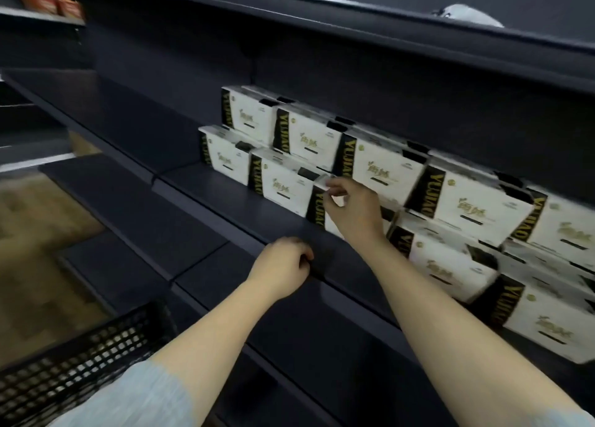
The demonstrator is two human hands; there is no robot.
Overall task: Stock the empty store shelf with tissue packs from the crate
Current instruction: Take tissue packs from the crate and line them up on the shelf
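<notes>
1. Dark shelf (206, 188): tissue packs (476, 201) stacked two high, running from centre toward 3 o'clock.
2. Black crate (80, 355) at 8 o'clock.
3. Right hand (352, 209) pinches a lower-row pack's top corner.
4. Left hand (281, 265), fingers curled, holds nothing, at the shelf's front edge.

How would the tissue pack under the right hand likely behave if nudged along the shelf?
The tissue pack looks boxy and flat-faced, so it should slide, not roll. Stacked neighbours hold shape, suggesting fair stiffness. The right hand handles its top corner with fingers alone, so it is probably light.
</notes>
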